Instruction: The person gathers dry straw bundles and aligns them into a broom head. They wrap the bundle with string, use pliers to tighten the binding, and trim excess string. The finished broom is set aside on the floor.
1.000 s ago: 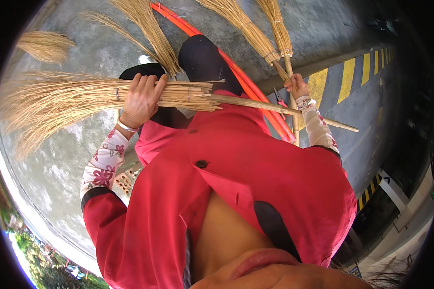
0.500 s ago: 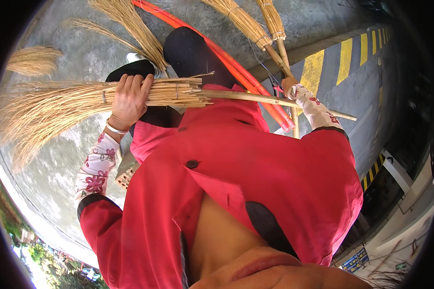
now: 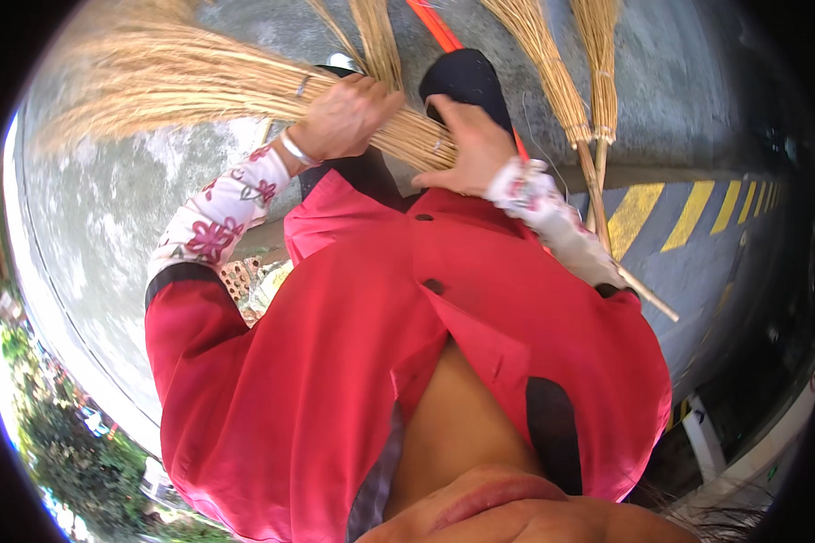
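A straw broom (image 3: 199, 77) lies slanted across my lap, its loose bristles spread to the far left and blurred by motion. My left hand (image 3: 344, 118) is closed around its bound straw head, just right of a wire tie (image 3: 303, 86). At the cut end of the straws, my right hand (image 3: 475, 149) touches the bundle with thumb and fingers spread to either side. The broom's wooden handle (image 3: 647, 294) runs beneath my right forearm and shows past the sleeve.
Two brooms with handles (image 3: 543, 81) (image 3: 598, 77) lie on the concrete at the far right, near a yellow-and-black striped kerb (image 3: 688, 217). Loose straw (image 3: 376, 41) and red tubes (image 3: 439, 27) lie ahead. A perforated brick (image 3: 237, 282) sits by my left side.
My right hand has left the red-handled pliers, now out of sight, and moved left to the straws' cut end. The broom has tilted, its bristles swinging farther away; my left hand still grips it.
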`<state>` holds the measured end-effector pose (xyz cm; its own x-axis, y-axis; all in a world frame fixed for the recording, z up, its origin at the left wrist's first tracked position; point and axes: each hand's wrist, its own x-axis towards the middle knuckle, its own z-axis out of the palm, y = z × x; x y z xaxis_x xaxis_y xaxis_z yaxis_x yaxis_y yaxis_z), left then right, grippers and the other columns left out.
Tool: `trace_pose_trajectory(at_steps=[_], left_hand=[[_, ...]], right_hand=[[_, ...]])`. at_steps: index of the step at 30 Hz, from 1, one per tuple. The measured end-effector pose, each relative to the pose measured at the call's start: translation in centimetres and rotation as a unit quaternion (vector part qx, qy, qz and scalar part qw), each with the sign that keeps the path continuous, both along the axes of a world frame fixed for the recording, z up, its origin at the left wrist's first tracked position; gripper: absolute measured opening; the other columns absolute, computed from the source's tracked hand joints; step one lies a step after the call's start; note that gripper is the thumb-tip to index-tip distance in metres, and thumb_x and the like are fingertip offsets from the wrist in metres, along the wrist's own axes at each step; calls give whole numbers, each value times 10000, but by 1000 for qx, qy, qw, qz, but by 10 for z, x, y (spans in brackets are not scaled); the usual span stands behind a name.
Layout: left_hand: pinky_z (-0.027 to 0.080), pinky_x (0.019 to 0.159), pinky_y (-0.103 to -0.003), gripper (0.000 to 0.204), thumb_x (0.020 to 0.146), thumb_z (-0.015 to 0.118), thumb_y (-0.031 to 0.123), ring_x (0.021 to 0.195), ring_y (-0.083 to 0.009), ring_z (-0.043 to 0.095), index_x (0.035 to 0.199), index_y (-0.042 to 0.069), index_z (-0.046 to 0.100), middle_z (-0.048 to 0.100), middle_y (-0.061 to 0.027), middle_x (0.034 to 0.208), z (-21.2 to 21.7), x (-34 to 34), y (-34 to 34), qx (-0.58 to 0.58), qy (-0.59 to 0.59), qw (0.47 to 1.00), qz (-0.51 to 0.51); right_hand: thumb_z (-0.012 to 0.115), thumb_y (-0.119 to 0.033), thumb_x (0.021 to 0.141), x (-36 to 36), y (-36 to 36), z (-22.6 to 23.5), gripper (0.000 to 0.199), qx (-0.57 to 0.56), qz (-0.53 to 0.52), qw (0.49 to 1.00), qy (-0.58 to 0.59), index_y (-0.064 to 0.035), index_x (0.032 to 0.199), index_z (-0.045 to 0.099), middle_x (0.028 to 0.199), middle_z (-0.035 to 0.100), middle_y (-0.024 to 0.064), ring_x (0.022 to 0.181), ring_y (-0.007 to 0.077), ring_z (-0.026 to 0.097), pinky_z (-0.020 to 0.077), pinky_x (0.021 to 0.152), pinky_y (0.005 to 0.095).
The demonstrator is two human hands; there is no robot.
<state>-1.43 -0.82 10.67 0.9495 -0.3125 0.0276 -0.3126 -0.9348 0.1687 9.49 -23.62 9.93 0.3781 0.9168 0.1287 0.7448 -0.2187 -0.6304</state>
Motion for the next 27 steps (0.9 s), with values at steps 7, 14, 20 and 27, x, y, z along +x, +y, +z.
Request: trace_pose_trajectory(at_steps=[7,14,20,27], left_hand=[[503,756,-394,333,680,660,75,840,-319,616,988,27,544,577,-125,841,-7,-3,7,-34,-1,999,13],[474,788,-388,317,688,675,167,835,-270,621,964,65,559,582,-76,829,-11,-12,6,12,-102,995,-1],[503,756,-372,236,715,679,189,825,-263,652,888,75,566,619,-70,800,13,-22,21,28,-65,997,28],[481,767,-379,263,685,713,204,802,-279,634,871,89,566,606,-88,785,23,-101,113,-105,-122,975,153]], right_hand=[[821,-270,578,1,46,-14,769,-219,40,966,131,-19,1229,496,956,678,252,914,416,673,533,842,477],[844,-116,550,20,51,-43,849,-198,128,858,457,-2,1308,479,1157,615,98,1078,190,590,467,975,331],[803,-50,572,17,69,-7,666,-239,115,835,482,4,1194,569,1005,652,53,896,149,626,515,835,294],[787,-23,649,-25,204,46,425,-319,217,812,438,11,1040,623,871,658,60,760,161,655,543,688,312]])
